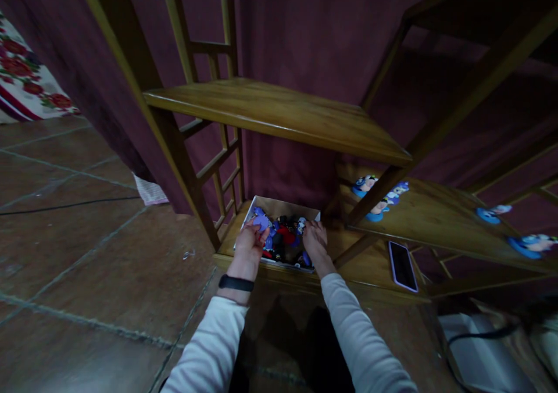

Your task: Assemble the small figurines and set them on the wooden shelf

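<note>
Head view: left hand [247,244] pinches purple trinket [261,222]; right hand's [315,238] grip I cannot tell; picking seems underway, next needing careful lift.

Over on the right, a phone [403,266] lies with its dark screen up, framed in pale purple! A maroon curtain [296,44] hangs behind it all. Far left, red roses on a white cloth [35,85]; below, a thin black cable [65,206] runs across the brown floor [100,300], reaching towards the curtain's hem.
</note>
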Demonstrator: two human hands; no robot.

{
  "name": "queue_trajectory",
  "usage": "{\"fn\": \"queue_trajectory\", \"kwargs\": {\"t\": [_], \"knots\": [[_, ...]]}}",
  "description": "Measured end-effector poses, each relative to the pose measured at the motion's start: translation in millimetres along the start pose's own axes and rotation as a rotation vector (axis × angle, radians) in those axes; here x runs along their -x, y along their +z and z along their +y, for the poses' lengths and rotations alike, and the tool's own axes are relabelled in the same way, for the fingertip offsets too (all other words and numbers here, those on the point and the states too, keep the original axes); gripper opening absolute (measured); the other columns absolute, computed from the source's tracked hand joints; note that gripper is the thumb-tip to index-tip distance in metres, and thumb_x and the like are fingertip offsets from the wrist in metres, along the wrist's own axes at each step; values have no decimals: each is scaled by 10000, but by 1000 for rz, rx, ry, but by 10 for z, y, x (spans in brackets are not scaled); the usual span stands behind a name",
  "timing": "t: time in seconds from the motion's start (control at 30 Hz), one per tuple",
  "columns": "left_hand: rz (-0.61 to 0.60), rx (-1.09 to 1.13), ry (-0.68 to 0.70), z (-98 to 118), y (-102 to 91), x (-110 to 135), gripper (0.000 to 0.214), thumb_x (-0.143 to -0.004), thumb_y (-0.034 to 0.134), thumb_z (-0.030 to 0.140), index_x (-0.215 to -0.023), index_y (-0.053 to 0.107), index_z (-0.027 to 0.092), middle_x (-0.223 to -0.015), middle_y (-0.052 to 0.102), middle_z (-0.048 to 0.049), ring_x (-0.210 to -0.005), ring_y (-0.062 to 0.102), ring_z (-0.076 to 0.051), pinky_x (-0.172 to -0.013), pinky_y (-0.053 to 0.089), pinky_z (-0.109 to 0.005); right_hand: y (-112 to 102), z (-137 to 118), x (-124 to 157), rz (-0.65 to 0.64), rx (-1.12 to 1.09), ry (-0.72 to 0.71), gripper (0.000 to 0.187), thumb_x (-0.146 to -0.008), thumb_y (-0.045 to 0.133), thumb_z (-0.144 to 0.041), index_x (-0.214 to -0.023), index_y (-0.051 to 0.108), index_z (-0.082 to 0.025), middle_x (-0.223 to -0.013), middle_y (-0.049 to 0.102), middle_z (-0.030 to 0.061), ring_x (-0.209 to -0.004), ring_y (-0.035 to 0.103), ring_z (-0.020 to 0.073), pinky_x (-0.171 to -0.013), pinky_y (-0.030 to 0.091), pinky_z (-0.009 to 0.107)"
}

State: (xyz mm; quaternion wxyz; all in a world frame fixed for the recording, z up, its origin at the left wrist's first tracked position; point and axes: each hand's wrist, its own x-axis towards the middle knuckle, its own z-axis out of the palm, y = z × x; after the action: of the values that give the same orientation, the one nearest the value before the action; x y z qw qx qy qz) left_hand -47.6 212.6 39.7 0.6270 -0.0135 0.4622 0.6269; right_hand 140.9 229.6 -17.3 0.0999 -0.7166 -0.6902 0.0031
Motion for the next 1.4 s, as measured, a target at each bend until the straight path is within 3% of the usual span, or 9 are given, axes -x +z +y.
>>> {"fn": "queue_trajectory", "kwargs": {"t": [0.2,0.43,0.6,0.77,1.0,1.13,1.3,1.4], "knots": [[-39,-1,-10,45,-10,20,284,-684,460,-58,-811,581,165,-682,586,-9,-568,579,-98,-629,529,-267,93,-117,-225,-89,53,-22,345,-883,344,-145,-1174,529,-161,-1133,576,121,-1069,462,203,-904,319,301],[-68,20,-64,43,-29,-18,310,-681,471,-54,-865,589,166,-698,606,-19,-587,596,-107,-621,535,-267,66,-98,29,-134,5,56,403,-889,312,-133,-1264,429,-218,-1137,577,91,-1034,523,187,-801,381,268],[-113,6,-69,31,-39,-39,328,-686,467,-48,-899,589,169,-719,624,-31,-635,610,-113,-621,542,-256,60,-108,170,-113,18,-45,375,-883,328,-133,-1190,516,-241,-1168,557,86,-1067,494,193,-871,354,272],[-123,19,-95,47,-26,-6,286,-702,472,-46,-860,591,160,-741,629,-39,-647,622,-115,-617,539,-253,145,-154,63,-89,80,-39,400,-880,323,-114,-1226,500,-205,-1169,538,135,-1081,464,218,-888,345,320],[-143,37,-101,28,-22,9,287,-694,484,-57,-855,598,152,-713,631,-35,-618,627,-127,-644,556,-302,93,-163,-41,-71,48,-39,301,-837,410,-118,-1080,588,-141,-1166,537,152,-1076,491,235,-902,377,337],[-181,30,-107,1,-23,28,279,-692,492,-60,-853,597,141,-755,654,-54,-665,647,-146,-686,560,-333,9,-107,23,-96,-358,103,214,-787,543,-241,-967,617,-151,-1076,603,121,-1023,548,229,-885,434,339],[-241,-50,-139,-92,-2,93,258,-710,486,-42,-868,595,132,-759,666,-62,-682,656,-147,-717,555,-335,-201,-60,295,-178,-1552,385,263,-736,615,-398,-879,618,-177,-811,679,35,-733,646,159,-713,542,306],[-277,-101,-163,-206,20,158,243,-714,493,-30,-869,593,129,-757,672,-63,-677,659,-151,-727,552,-338,-344,-56,492,-185,-1877,492,239,-663,709,-345,-813,633,-175,-736,696,28,-659,646,137,-664,558,268]]}}
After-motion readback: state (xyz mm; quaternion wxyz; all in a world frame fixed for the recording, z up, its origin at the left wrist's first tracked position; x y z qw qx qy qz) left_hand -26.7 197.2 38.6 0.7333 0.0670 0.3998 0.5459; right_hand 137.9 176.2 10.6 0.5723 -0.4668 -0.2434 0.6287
